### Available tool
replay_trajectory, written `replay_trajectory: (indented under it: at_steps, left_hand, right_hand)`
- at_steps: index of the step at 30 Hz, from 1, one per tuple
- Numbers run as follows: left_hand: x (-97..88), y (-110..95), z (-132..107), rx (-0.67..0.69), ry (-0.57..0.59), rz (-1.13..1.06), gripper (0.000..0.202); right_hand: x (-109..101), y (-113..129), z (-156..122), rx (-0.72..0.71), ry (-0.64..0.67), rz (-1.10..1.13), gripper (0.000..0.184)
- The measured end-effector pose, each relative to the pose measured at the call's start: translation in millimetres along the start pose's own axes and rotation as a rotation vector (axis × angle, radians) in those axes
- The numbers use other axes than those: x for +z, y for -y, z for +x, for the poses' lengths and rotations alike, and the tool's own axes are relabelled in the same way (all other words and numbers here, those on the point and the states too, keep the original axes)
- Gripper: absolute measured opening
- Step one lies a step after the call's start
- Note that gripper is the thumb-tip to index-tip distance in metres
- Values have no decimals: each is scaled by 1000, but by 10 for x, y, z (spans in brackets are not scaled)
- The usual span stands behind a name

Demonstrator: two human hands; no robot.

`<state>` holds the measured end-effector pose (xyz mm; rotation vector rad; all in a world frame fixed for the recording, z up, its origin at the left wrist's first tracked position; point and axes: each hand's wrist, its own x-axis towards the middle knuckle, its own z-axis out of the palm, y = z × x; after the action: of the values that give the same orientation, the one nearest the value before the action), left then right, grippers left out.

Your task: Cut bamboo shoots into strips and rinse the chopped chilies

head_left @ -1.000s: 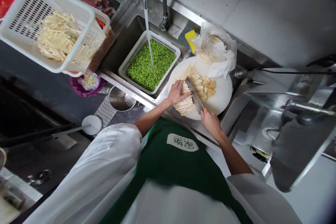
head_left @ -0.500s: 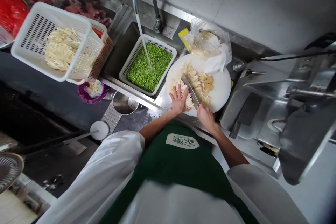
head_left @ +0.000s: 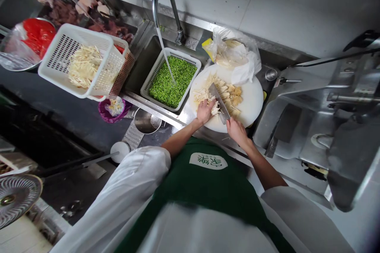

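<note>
A round white cutting board (head_left: 252,102) lies on the steel counter beside the sink. On it are pale enoki mushroom strands (head_left: 203,95) and their cut brown root ends (head_left: 234,97). My left hand (head_left: 204,111) is curled over a bunch of the strands at the board's near edge. My right hand (head_left: 236,129) grips the handle of a cleaver (head_left: 219,102), whose blade lies across the mushrooms just right of my left hand.
A crumpled plastic bag (head_left: 237,55) sits behind the board. Tap water runs from the faucet (head_left: 166,4) into a white basket of chopped greens (head_left: 170,81) in the sink. A white basket of mushroom strands (head_left: 81,61) stands left, above a red bowl (head_left: 35,37) and raw meat.
My left hand has drawn a bunch of strands toward the board's near edge, leaving loose strands spread behind it. The cleaver stays beside it. The camera view has shifted right and down.
</note>
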<state>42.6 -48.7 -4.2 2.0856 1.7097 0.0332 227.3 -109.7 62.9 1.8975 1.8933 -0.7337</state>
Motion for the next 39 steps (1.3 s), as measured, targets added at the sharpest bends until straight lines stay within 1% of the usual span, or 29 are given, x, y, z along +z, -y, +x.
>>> replay_trajectory:
  at_steps: [3, 6, 10, 13, 16, 18, 24, 27, 30, 32, 33, 35, 36, 37, 39]
  left_hand:
    - [-7, 39, 43, 13, 8, -51, 73]
    - [-4, 92, 90, 25, -28, -166, 74]
    - [-17, 160, 170, 56, -140, -376, 74]
    - [-93, 140, 219, 114, -254, -537, 78]
    - [-227, 34, 248, 168, -339, -661, 80]
    - [-328, -62, 259, 185, -367, -719, 81]
    - [-615, -299, 264, 154, -422, -843, 87]
    - [-788, -346, 260, 180, -429, -874, 88]
    - [-1004, -308, 271, 180, -411, -902, 77]
    - [-1181, -187, 297, 190, -407, -995, 67]
    - [-1285, -82, 313, 199, -415, -1063, 63]
    - [-1529, 238, 343, 204, -452, -1201, 62]
    - [-1670, 462, 352, 193, -472, -1260, 64]
    - [-1824, 729, 354, 172, -493, -1312, 67]
    - [-2163, 1387, 331, 109, -554, -1406, 71]
  right_hand:
    - [12, -1, -5, 7, -5, 17, 38]
    - [8, -8, -12, 10, -12, 39, 38]
    - [7, -36, -2, -3, -13, 66, 39]
    - [16, -66, 16, -24, -19, 86, 39]
    - [29, -96, 30, -33, -11, 112, 40]
    - [37, -110, 33, -34, -13, 127, 41]
    - [48, -119, 22, -34, -36, 150, 41]
    - [44, -105, 6, -31, -52, 145, 40]
    - [64, -89, 4, -14, -61, 131, 38]
    - [103, -87, 27, 3, -76, 111, 37]
    - [128, -91, 47, 11, -89, 96, 36]
    - [189, -110, 89, 24, -126, 63, 33]
    - [222, -125, 108, 29, -146, 53, 31]
    - [254, -143, 123, 33, -163, 48, 28]
    - [308, -188, 151, 25, -194, 69, 21]
